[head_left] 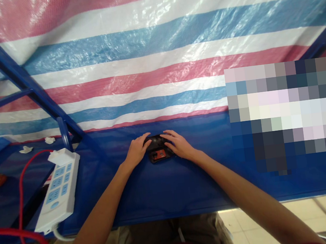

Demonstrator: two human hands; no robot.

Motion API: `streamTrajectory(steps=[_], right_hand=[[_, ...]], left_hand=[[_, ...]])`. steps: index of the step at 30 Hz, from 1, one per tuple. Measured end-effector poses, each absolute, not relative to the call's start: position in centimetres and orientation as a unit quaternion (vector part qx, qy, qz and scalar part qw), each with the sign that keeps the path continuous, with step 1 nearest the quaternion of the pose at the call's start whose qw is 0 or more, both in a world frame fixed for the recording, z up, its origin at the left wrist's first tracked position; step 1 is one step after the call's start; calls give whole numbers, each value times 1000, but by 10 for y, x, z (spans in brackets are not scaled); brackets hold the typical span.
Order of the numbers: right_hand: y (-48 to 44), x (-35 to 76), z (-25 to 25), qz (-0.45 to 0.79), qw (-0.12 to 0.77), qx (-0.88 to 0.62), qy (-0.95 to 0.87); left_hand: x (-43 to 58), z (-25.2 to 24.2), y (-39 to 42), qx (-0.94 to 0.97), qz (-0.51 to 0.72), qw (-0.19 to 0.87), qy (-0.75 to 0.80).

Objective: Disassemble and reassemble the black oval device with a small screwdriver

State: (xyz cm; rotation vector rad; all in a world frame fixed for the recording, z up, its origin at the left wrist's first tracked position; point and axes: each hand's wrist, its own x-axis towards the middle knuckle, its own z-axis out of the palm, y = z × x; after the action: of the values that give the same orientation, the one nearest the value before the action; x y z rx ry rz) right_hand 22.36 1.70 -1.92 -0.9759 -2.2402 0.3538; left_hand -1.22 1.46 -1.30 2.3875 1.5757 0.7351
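A small black case lies opened on the blue tabletop, its dark lid raised at the back. Inside the lower half sits a red-orange piece with black parts; its kind is too small to tell. My left hand grips the lid's left side, thumb in front and fingers curled over the upper edge. On the other side, my right hand grips the lid's right side in the same way. Part of the case's right edge is hidden by this hand.
A white power strip lies to the left, near a red cable. Blue metal frame bars rise at the left, before a striped plastic sheet. White scraps lie farther left. The right side is pixelated.
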Motion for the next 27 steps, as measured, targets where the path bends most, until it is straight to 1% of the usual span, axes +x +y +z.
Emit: streamTrajectory(steps=[3,5,8,12,16,21,27], right_hand=[[15,224,-18,115,317,-367,-867],[14,224,-16,108,307,-349,-879],[12,223,-14,101,290,-324,-895],[12,222,-14,94,286,-335,-893],[12,222,-14,76,291,-358,-884],[11,222,-12,53,298,-368,-879],[10,221,-11,59,327,-372,-867]], left_hand=[[-14,-7,12,801,245,68,541],[-15,1,9,801,272,37,532],[-17,12,4,845,278,67,453],[-17,17,1,888,228,110,384],[-18,15,2,899,200,99,377],[-19,15,3,901,199,69,379],[-18,10,4,907,201,67,363]])
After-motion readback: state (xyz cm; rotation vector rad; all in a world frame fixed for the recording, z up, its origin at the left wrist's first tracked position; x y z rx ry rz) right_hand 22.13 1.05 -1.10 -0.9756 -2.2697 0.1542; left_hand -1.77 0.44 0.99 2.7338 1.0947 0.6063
